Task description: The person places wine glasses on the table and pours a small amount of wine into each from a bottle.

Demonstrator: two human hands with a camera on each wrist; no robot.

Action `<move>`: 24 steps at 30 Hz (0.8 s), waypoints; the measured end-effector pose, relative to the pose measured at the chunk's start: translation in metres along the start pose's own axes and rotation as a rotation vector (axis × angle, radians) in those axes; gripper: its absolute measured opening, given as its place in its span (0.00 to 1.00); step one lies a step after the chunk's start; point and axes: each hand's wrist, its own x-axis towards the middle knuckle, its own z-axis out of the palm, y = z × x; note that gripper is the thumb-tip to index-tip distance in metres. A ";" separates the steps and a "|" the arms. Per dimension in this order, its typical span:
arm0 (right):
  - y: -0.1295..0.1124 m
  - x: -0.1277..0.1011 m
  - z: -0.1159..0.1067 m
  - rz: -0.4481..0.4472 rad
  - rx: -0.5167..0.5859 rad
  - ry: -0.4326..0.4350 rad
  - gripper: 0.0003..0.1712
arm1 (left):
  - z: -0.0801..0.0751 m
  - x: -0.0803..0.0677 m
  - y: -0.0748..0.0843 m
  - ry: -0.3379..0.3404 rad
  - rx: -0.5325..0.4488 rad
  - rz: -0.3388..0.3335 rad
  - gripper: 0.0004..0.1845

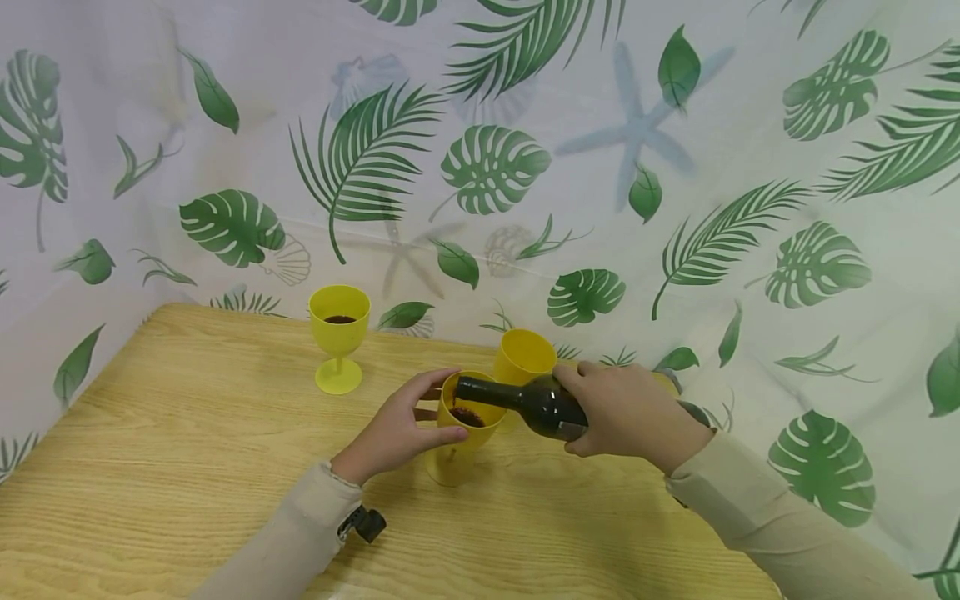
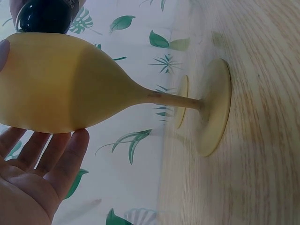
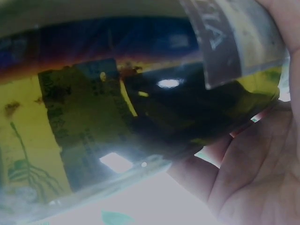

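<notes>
My left hand (image 1: 393, 433) holds the bowl of a yellow goblet (image 1: 474, 442), thumb on the near side and fingers on the far side. Dark red liquid lies inside it. In the left wrist view the goblet's foot (image 2: 215, 110) stands on the table, and the fingertips touch the bowl. My right hand (image 1: 630, 408) grips a dark green wine bottle (image 1: 543, 406), tipped with its mouth over the goblet, and a thin dark stream falls in. The right wrist view shows the bottle's glass (image 3: 93, 122) close up, with part of a label and dark liquid.
A second yellow goblet (image 1: 525, 352) stands just behind the bottle's neck. Another yellow goblet (image 1: 340, 333) with dark liquid stands farther left. The wooden table (image 1: 187, 467) meets a white leaf-patterned curtain (image 1: 510, 242) at the back.
</notes>
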 end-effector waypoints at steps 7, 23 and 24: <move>-0.001 0.001 -0.002 0.003 0.003 -0.002 0.42 | -0.001 0.001 0.000 0.000 0.002 0.001 0.44; -0.002 0.002 -0.002 0.004 0.004 -0.006 0.43 | -0.003 0.002 -0.002 -0.007 -0.018 0.015 0.42; -0.002 0.002 -0.002 0.006 0.005 -0.007 0.43 | -0.003 0.002 -0.002 -0.008 -0.017 0.016 0.42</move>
